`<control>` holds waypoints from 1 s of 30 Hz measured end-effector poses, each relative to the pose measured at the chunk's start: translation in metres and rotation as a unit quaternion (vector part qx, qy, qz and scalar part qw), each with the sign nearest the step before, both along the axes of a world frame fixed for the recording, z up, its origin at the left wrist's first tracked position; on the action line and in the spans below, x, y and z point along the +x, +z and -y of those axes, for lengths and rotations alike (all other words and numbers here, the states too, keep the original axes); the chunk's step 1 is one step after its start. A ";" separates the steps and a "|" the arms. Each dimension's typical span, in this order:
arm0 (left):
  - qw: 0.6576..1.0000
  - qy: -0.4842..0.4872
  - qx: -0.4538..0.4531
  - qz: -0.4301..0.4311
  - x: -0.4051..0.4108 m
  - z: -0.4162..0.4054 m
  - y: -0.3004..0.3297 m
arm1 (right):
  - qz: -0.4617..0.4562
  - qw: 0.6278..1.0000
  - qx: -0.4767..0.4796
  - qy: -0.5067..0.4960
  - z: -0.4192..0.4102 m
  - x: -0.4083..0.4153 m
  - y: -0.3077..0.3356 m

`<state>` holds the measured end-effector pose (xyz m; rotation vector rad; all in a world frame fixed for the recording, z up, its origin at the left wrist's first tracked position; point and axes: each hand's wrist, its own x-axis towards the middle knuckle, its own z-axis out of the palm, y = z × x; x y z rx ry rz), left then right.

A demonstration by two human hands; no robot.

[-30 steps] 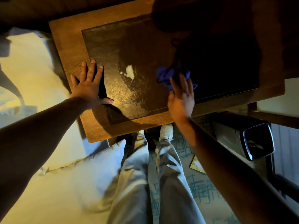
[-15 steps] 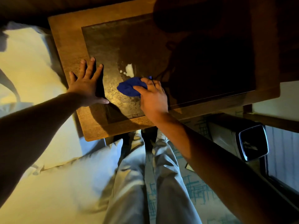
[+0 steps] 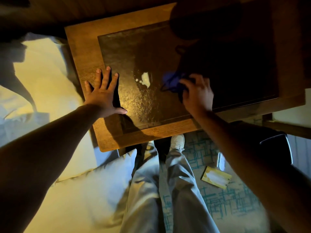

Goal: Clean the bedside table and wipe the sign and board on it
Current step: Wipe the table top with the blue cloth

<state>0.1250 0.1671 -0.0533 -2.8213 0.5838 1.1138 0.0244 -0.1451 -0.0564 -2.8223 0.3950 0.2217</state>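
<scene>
Dim warm light falls across the wooden bedside table, whose dark inset top glistens with wet streaks. On its near left part the left hand rests flat, fingers straight and spread wide, the thumb pointing right along the inset's edge. Just beyond the thumb's reach, between the two hands, lies a small white smear on the dark surface. Right of that smear the right hand holds a bunched blue cloth against the top, its fingers curled over the cloth, which sticks out past the fingertips toward the smear. Shadow covers the table's far right half. White bedding lies left of the table. Below the hands are pale trousers, a white shoe and patterned carpet with a yellow packet on it.
</scene>
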 end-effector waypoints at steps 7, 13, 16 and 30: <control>1.000 0.002 -0.003 0.005 -0.001 -0.001 0.000 | 0.021 0.995 0.041 -0.084 -0.023 0.111 -0.001; 1.000 -0.001 -0.007 0.013 -0.001 -0.001 -0.001 | -0.063 0.995 0.061 0.040 -0.083 0.126 -0.011; 1.000 0.001 -0.011 0.012 -0.002 -0.002 0.000 | -0.064 0.985 0.064 0.144 -0.091 0.095 -0.018; 1.000 0.005 -0.012 0.010 -0.001 -0.003 0.000 | 0.031 0.996 0.034 0.082 0.078 0.002 -0.016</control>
